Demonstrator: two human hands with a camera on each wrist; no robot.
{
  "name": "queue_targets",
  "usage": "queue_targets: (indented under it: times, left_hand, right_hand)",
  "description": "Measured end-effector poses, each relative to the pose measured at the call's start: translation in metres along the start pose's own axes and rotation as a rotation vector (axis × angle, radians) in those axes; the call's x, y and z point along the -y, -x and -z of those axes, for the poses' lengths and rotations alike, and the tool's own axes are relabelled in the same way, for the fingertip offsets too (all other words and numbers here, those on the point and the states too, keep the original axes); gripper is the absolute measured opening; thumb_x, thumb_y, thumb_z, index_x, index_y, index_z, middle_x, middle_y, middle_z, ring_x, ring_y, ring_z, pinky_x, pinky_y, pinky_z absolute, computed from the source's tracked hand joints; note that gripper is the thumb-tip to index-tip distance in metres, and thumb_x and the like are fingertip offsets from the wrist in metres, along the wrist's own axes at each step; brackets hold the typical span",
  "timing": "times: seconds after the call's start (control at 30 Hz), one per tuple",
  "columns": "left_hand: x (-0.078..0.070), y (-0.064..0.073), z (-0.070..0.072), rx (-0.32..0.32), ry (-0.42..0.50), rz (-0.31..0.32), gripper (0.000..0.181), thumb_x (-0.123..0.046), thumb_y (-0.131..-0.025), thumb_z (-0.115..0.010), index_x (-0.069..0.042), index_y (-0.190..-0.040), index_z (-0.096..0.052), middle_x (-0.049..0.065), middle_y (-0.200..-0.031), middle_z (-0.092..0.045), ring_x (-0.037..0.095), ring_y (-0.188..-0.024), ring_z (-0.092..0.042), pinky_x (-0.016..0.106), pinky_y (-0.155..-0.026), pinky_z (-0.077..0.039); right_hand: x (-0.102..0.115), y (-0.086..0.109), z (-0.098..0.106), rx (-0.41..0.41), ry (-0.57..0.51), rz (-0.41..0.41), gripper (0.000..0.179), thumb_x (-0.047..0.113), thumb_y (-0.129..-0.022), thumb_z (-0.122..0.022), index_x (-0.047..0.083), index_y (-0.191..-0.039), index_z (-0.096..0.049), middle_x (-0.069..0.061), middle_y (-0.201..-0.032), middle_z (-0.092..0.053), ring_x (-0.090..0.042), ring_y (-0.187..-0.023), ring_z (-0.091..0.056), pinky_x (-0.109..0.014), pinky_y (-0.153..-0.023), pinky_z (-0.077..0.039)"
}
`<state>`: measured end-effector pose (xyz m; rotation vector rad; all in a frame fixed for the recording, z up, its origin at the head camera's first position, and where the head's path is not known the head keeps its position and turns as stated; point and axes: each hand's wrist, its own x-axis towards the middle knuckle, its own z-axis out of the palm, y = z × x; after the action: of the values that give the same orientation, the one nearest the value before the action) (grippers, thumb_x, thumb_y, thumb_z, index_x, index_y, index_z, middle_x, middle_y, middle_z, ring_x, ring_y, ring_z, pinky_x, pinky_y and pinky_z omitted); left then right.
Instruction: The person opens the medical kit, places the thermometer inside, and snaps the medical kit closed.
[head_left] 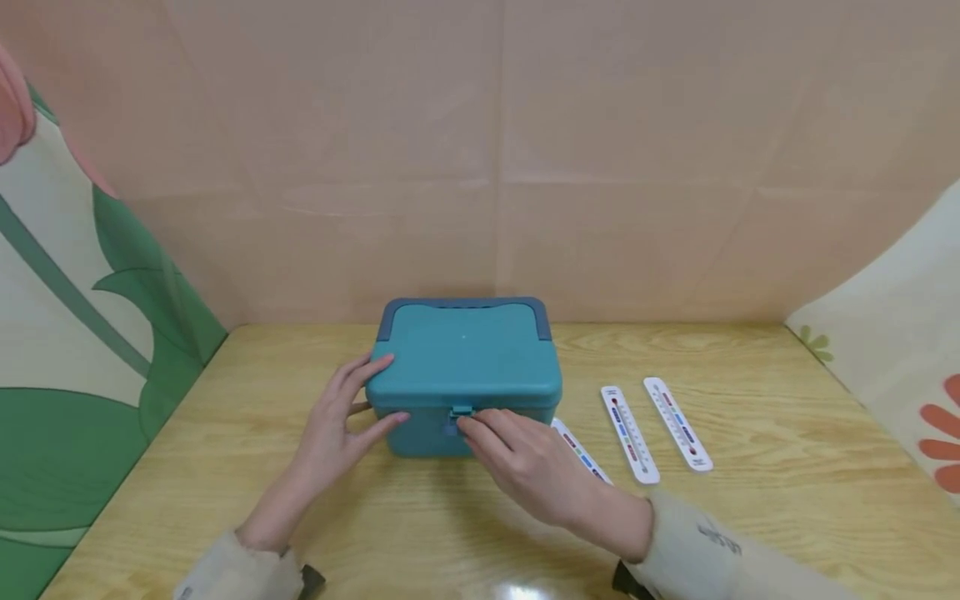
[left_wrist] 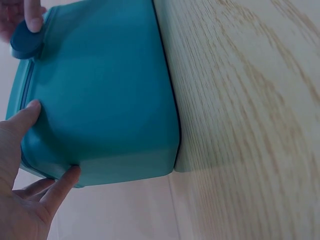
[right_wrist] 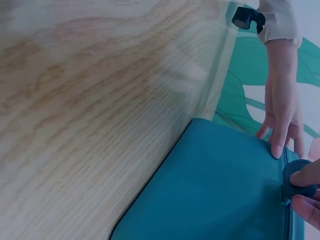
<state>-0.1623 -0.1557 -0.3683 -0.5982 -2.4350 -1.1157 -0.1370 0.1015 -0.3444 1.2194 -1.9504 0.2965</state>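
Note:
A teal lidded storage box [head_left: 465, 354] with a dark blue handle [head_left: 537, 319] folded flat round its lid stands on the wooden table. Its lid is down. My left hand [head_left: 330, 433] rests at the box's left front corner, fingers spread. Its thumb [left_wrist: 27, 117] touches the front face just below the lid seam, while other fingers [left_wrist: 62, 187] lie against the left side. At the middle of the front, my right hand [head_left: 525, 462] pinches the dark blue latch [right_wrist: 295, 180] between thumb and fingers. That hand partly hides the latch in the head view.
Two white strip thermometers [head_left: 630, 433] [head_left: 678, 423] lie on the table [head_left: 787, 417] to the right of the box. Another thermometer [head_left: 581, 450] lies nearer, partly hidden behind the right hand. A beige wall [head_left: 495, 167] rises at the table's back edge.

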Motion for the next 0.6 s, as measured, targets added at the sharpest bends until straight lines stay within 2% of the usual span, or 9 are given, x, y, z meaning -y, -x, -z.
queue_targets:
  times: [0.27, 0.6]
  left_hand:
    - [0.0, 0.0, 0.0, 0.003, -0.011, 0.002, 0.074, -0.017, -0.078, -0.08, -0.026, -0.142, -0.044, 0.014, -0.144, -0.04, 0.039, -0.122, -0.052, 0.042, -0.078, -0.06]
    - [0.0, 0.001, 0.0, -0.005, -0.003, -0.002, 0.074, -0.015, -0.078, -0.08, -0.026, -0.142, -0.044, 0.014, -0.144, -0.04, 0.04, -0.122, -0.052, 0.044, -0.077, -0.06]
  right_hand:
    - [0.003, 0.005, 0.006, 0.009, 0.002, 0.016, 0.034, 0.014, -0.104, -0.034, 0.002, -0.107, -0.065, -0.004, -0.094, -0.065, -0.013, -0.08, -0.066, -0.022, -0.068, -0.058]
    - [0.006, 0.011, 0.006, 0.048, 0.027, 0.022, 0.037, 0.018, -0.103, -0.036, 0.005, -0.102, -0.07, -0.002, -0.094, -0.069, -0.011, -0.082, -0.067, -0.022, -0.071, -0.058]
